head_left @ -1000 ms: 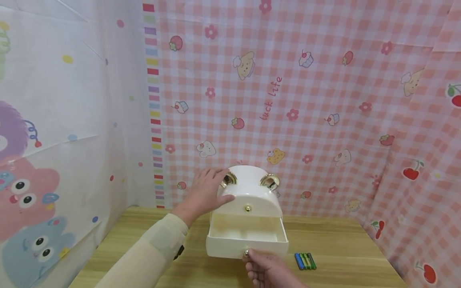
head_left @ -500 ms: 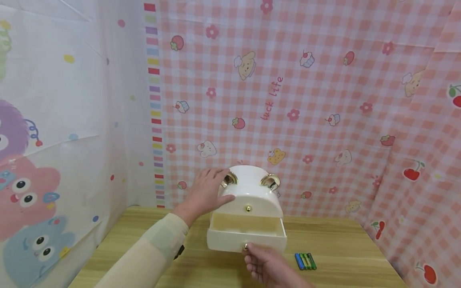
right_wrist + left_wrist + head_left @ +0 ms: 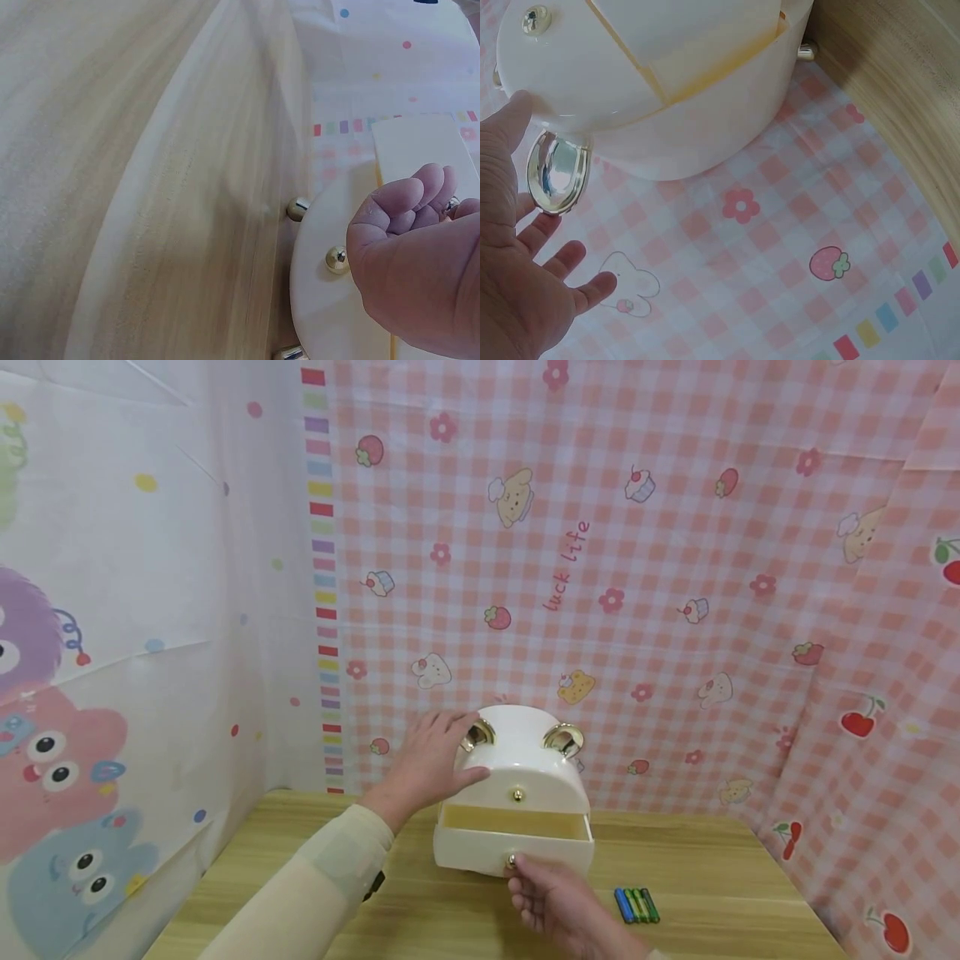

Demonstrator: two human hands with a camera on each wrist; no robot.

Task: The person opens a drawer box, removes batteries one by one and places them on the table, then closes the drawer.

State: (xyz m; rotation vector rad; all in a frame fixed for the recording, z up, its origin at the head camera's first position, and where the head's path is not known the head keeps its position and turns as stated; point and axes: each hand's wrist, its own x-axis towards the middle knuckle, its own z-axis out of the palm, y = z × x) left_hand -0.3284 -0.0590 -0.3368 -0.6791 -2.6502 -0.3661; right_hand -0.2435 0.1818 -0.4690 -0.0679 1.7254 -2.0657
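Note:
A small white drawer cabinet (image 3: 517,735) with gold ear-shaped ornaments stands on the table. One drawer (image 3: 480,849) is partly pulled out beneath the upper front, and its visible inside shows nothing. My right hand (image 3: 558,902) pinches the gold knob (image 3: 512,860) of that drawer between thumb and fingers. Spread and relaxed, my left hand (image 3: 431,760) rests against the cabinet's left side. In the left wrist view its thumb (image 3: 514,120) touches the white front, and a fingertip meets the gold ear (image 3: 559,172). The right wrist view shows another gold knob (image 3: 337,259) lower on the front.
Several small blue and green batteries (image 3: 636,905) lie in a row on the wooden table (image 3: 697,877), right of the cabinet. A pink checked cloth (image 3: 600,552) hangs behind, and a white patterned cloth (image 3: 150,568) hangs at the left.
The right hand has pushed the drawer inward, away from me, so less of its inside shows. The left hand and the batteries have stayed in place.

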